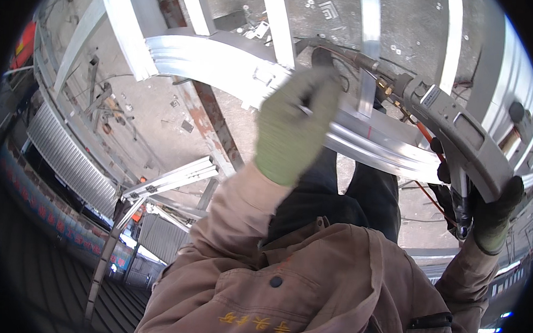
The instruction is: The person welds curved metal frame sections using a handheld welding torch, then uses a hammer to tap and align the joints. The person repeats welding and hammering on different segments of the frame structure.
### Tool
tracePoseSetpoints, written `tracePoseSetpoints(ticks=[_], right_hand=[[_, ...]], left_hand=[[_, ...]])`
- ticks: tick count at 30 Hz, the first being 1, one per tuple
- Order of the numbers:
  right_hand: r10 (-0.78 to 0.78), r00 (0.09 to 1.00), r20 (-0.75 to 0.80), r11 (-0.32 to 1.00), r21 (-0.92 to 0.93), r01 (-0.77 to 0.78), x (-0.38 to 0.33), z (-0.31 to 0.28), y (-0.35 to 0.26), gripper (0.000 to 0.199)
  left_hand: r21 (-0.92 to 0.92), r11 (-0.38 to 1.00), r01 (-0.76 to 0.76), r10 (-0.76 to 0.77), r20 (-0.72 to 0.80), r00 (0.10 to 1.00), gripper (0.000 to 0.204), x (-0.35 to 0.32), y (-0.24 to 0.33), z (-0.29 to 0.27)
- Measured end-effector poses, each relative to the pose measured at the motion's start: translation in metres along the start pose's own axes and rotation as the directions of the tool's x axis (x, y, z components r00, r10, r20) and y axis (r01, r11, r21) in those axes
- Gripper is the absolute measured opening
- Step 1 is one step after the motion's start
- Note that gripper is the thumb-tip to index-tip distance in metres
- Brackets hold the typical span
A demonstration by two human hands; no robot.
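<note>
My left hand (299,123), in a green work glove, is raised in front of a curved, ribbed silvery metal rail (200,57). Its fingers curl in toward the thumb, and blur hides what they hold, if anything. On the right side, my gloved right hand (497,218) is closed round a grey gun-shaped tool (461,125), which looks like a welding gun. Brass fittings (386,88) and an orange hose (424,131) run along the tool. From its front, a dark neck reaches left past the rail. A small red mark (369,133) shows on the rail.
Straight silvery bars (278,25) cross beyond the rail. A rusty steel beam (206,115) runs below it on the left. Metal offcuts and small scraps lie on the grey floor (331,25). Lower left are a slotted metal profile (172,178) and corrugated sheeting (68,156).
</note>
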State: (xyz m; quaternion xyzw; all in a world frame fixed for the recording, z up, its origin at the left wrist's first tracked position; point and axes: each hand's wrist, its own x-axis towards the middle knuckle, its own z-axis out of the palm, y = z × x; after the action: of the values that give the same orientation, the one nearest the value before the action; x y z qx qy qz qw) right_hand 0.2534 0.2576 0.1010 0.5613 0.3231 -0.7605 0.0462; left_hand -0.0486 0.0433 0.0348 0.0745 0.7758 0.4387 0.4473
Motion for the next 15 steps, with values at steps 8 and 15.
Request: tracePoseSetpoints(ticks=[8,15], right_hand=[[0.009,0.959,-0.282,0.978,-0.197,-0.067,-0.039,-0.027,-0.038,0.115],[-0.171,0.983,0.065,0.646,-0.746,0.161,-0.054,-0.047,-0.064,0.067]], left_hand=[[0.660,0.402,-0.634,0.716,0.205,0.667,0.053,0.113,0.055,0.008],[0.777,0.577,-0.251,-0.022,0.322,0.946,0.071,0.128,0.057,0.053]])
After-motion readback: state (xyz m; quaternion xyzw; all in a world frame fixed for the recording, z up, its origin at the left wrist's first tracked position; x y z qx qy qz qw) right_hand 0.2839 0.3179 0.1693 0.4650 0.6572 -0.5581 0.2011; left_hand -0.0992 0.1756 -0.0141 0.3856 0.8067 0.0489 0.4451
